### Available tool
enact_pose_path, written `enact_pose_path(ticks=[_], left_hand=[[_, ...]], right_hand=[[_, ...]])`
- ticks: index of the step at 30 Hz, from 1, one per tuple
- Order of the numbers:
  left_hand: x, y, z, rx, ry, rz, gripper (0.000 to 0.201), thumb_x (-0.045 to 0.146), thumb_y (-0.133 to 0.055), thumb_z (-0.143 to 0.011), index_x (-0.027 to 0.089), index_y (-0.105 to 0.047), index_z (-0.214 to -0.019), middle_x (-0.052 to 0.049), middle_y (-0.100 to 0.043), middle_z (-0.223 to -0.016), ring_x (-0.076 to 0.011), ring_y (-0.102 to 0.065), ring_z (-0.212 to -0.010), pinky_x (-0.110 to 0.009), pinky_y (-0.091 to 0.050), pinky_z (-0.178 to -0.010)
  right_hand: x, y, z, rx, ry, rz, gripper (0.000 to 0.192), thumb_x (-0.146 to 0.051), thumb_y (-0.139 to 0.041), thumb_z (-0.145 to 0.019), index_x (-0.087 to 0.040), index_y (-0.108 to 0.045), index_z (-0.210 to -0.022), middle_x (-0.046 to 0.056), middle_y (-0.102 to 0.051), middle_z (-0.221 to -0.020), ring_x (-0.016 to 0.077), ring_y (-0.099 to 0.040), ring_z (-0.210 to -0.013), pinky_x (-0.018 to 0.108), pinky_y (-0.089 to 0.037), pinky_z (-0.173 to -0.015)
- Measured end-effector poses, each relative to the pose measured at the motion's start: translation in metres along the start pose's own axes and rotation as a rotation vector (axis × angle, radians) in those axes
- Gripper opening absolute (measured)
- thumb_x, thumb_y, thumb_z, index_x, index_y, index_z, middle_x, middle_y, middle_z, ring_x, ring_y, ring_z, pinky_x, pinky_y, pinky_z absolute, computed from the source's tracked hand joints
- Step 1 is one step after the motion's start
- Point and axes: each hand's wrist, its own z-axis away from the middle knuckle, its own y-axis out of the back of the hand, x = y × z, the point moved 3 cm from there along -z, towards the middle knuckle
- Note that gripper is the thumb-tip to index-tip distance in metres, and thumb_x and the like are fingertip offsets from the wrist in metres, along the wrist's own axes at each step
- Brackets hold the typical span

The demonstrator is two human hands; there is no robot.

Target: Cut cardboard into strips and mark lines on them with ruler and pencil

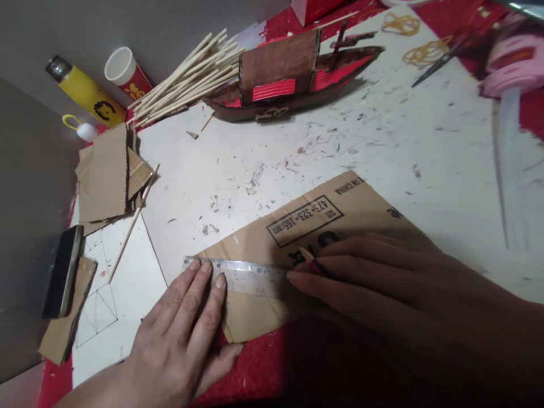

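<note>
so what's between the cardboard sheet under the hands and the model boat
Only bare white tabletop with small scraps and marks lies between the cardboard sheet and the model boat, in the head view.

Model boat [293,79] of brown and red cardboard at the top, bundle of wooden sticks [191,73] touching its left end, yellow bottle [85,90], white cup [123,71], stacked cardboard scraps [106,175], scissors [437,62]
</note>
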Motion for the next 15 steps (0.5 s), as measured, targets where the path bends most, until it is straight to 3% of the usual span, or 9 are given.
enact_pose_path(ticks=[4,10,15], left_hand=[[-0.0009,-0.0020,0.0026,-0.018,0.038,0.014,0.053,0.040,-0.062,-0.095,0.008,-0.059,-0.138,-0.025,-0.054,-0.143,-0.0364,-0.047,-0.140,-0.045,-0.046,-0.110],[0.0004,-0.0013,0.0039,-0.003,0.040,0.014,0.052,0.037,-0.064,-0.095,0.007,-0.059,-0.137,-0.026,-0.056,-0.140,-0.0364,-0.049,-0.138,-0.044,-0.047,-0.109],[0.0018,-0.0010,0.0055,0.013,0.047,-0.012,0.052,0.039,-0.060,-0.097,0.007,-0.059,-0.137,-0.025,-0.058,-0.139,-0.0368,-0.052,-0.136,-0.044,-0.049,-0.107]], right_hand=[[-0.0008,0.0022,-0.0007,-0.027,-0.010,0.019,0.046,-0.004,-0.038,-0.093,-0.021,-0.050,-0.134,0.008,-0.073,-0.109,0.0243,-0.060,-0.109,0.037,-0.052,-0.089],[0.0005,0.0009,-0.0031,0.015,0.034,-0.042,0.049,-0.002,-0.038,-0.090,-0.019,-0.053,-0.134,0.010,-0.075,-0.105,0.0241,-0.063,-0.108,0.036,-0.055,-0.089],[0.0007,-0.0006,-0.0006,-0.029,0.009,-0.045,0.050,-0.006,-0.039,-0.093,-0.021,-0.051,-0.138,0.009,-0.075,-0.109,0.0251,-0.063,-0.113,0.039,-0.055,-0.091]])
